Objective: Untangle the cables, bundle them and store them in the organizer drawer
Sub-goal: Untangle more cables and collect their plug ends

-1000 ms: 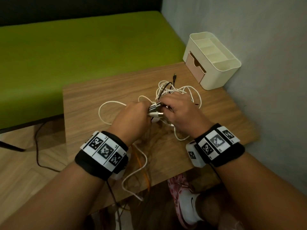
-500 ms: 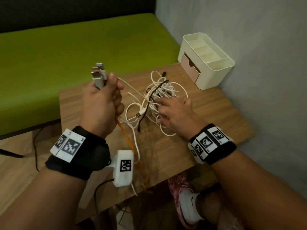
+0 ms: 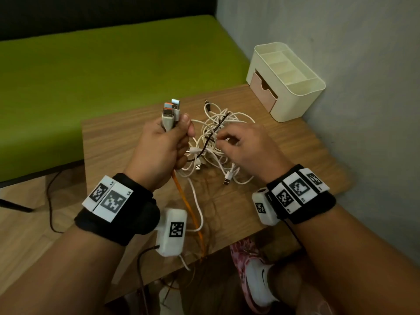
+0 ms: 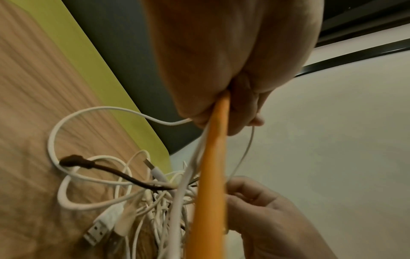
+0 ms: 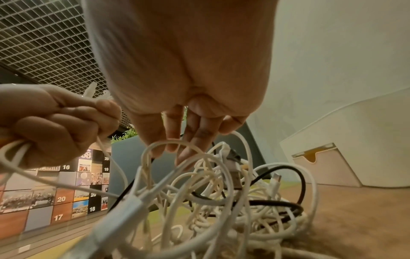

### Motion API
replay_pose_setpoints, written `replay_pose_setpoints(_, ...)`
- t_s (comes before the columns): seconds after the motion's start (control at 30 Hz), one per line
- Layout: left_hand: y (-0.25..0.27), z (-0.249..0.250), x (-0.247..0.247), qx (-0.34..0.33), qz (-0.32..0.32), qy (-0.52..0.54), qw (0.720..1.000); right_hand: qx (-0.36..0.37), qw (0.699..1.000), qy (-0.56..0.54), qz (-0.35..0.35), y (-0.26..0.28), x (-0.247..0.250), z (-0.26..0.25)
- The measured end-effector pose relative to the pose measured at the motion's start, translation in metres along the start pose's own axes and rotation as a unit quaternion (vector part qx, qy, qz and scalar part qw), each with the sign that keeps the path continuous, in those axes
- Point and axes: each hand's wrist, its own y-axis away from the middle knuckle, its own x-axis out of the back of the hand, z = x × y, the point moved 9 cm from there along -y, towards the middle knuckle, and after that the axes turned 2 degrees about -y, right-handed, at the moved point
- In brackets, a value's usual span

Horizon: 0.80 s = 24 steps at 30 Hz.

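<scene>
A tangle of white cables with one black cable threaded through lies mid-table. My left hand grips a bunch of USB plugs upright in its fist, above the table just left of the tangle. An orange cable and white leads trail down from that fist. My right hand hovers over the tangle with curled fingers that pinch a thin white strand. In the right wrist view its fingertips reach into the loops. The cream organizer stands at the table's far right corner, its pink drawer closed.
The wooden table is small; cables hang over its near edge. A green bench lies behind and to the left. A grey wall runs close along the right side, right behind the organizer. My shoe shows below the table.
A second ago both hands met at the plugs on the table. My left hand then raised the plugs and holds them up; my right hand shifted onto the tangle and now pinches a strand.
</scene>
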Motion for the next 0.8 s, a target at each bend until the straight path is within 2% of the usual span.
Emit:
replay_pose_setpoints(0.07, 0.001, 0.0, -0.004, -0.001, -0.01, 0.0, 1.0, -0.017, 0.999, -0.001, -0.041, -0.001, -0.011, 0.003)
replay_pose_setpoints(0.27, 0.001, -0.001, -0.005, -0.007, -0.022, 0.015, 1.0, -0.01, 0.991, -0.007, -0.13, 0.0, -0.032, 0.009)
replay_pose_setpoints(0.43, -0.003, -0.015, 0.01, 0.021, 0.026, -0.086, 0.996, -0.005, 0.994, 0.008, -0.105, 0.0, -0.028, 0.007)
replay_pose_setpoints(0.53, -0.004, -0.019, 0.013, 0.026, 0.04, -0.198, 0.979, -0.007, 0.995, 0.029, -0.091, 0.002, -0.026, 0.001)
replay_pose_setpoints(0.63, -0.008, -0.025, 0.006, 0.013, 0.024, -0.285, 0.958, -0.001, 0.998, 0.029, -0.054, 0.003, -0.022, -0.006)
replay_pose_setpoints(0.8, -0.014, -0.038, 0.003, 0.047, 0.039, -0.306, 0.95, 0.02, 1.0, 0.01, 0.021, 0.005, -0.015, -0.009)
